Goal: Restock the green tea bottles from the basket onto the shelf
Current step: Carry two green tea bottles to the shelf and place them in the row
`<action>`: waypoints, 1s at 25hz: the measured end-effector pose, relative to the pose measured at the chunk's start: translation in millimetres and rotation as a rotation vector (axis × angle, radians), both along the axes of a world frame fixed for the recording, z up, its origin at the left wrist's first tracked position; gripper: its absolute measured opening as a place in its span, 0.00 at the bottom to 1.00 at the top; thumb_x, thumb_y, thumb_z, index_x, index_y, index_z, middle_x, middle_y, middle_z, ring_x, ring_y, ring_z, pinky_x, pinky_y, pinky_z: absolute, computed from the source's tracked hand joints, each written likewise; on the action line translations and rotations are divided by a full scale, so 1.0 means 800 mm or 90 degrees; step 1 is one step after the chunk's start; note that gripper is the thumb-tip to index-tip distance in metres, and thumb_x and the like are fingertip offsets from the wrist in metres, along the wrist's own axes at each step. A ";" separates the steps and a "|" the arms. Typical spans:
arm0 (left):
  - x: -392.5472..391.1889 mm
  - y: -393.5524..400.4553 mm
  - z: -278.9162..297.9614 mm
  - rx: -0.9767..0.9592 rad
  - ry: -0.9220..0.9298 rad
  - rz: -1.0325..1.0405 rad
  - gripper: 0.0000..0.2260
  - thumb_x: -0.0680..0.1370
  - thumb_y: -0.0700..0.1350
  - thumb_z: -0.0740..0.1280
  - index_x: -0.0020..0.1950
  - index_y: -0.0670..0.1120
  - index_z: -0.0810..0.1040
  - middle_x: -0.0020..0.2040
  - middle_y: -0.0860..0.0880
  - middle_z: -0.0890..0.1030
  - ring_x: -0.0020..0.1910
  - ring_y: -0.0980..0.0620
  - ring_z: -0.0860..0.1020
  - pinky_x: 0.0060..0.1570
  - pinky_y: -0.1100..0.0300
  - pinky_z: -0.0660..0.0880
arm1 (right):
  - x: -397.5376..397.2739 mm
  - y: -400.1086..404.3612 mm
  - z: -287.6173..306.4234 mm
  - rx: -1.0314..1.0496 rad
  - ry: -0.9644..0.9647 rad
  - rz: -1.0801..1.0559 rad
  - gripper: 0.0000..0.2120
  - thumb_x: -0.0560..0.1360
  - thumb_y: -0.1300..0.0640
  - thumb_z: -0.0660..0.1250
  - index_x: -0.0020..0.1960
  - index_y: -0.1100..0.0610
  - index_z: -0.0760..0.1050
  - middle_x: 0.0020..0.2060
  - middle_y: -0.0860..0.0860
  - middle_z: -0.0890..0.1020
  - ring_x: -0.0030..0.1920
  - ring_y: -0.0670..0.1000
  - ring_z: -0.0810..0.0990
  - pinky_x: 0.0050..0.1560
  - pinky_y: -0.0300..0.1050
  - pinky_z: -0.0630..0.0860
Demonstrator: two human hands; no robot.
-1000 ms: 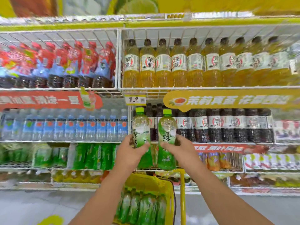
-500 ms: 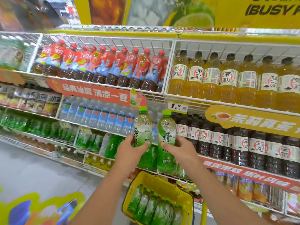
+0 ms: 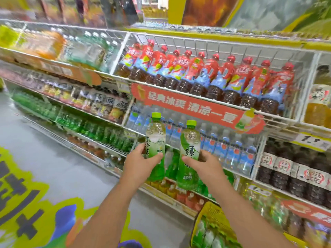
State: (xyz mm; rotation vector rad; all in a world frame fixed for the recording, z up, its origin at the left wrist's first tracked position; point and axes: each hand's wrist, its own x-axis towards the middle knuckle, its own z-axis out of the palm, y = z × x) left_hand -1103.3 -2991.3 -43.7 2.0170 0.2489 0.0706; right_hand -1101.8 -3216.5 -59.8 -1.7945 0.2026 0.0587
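My left hand (image 3: 138, 162) grips one green tea bottle (image 3: 155, 138) upright, its green cap level with the water shelf. My right hand (image 3: 203, 165) holds a second green tea bottle (image 3: 189, 149) upright beside it, a small gap between the two. Both bottles hang in front of the shelving, above the row of green bottles (image 3: 100, 131) on the lower shelf to the left. The yellow basket (image 3: 208, 212) stands at the bottom right with several more green tea bottles (image 3: 206, 233) lying in it.
White wire shelves run across the view: red-capped dark tea bottles (image 3: 206, 76) on top, blue-labelled water bottles (image 3: 231, 151) behind my hands, dark bottles (image 3: 293, 169) at right. A red banner (image 3: 189, 106) hangs on the shelf edge. Grey floor with a yellow sticker (image 3: 26, 203) lies left.
The view has swung left along the aisle, so the shelves and basket slid right. Both hands keep hold of their bottles in much the same pose.
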 end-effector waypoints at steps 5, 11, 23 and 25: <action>0.033 0.151 0.014 -0.033 0.019 0.018 0.30 0.64 0.63 0.75 0.64 0.56 0.79 0.55 0.54 0.85 0.51 0.53 0.84 0.52 0.49 0.83 | 0.054 0.147 0.017 0.007 -0.003 0.029 0.22 0.68 0.44 0.80 0.59 0.51 0.82 0.46 0.42 0.88 0.48 0.45 0.86 0.45 0.43 0.78; 0.094 0.267 0.020 -0.069 0.030 0.061 0.40 0.60 0.67 0.73 0.70 0.54 0.76 0.60 0.54 0.83 0.56 0.51 0.83 0.53 0.46 0.83 | 0.136 0.266 0.023 0.034 -0.014 0.089 0.17 0.69 0.46 0.80 0.55 0.45 0.81 0.49 0.37 0.86 0.47 0.37 0.84 0.43 0.32 0.81; 0.266 0.430 -0.020 -0.086 0.055 0.140 0.35 0.61 0.64 0.75 0.67 0.55 0.77 0.60 0.55 0.84 0.57 0.55 0.83 0.56 0.47 0.81 | 0.345 0.470 -0.024 0.070 -0.002 0.180 0.32 0.69 0.46 0.80 0.69 0.56 0.77 0.65 0.51 0.82 0.64 0.52 0.80 0.68 0.57 0.75; 0.297 0.462 -0.030 -0.098 0.058 0.126 0.36 0.61 0.64 0.75 0.67 0.53 0.77 0.59 0.54 0.84 0.56 0.54 0.83 0.55 0.47 0.82 | 0.372 0.499 -0.036 0.079 0.013 0.160 0.39 0.68 0.44 0.81 0.74 0.56 0.72 0.70 0.49 0.77 0.68 0.51 0.76 0.70 0.56 0.74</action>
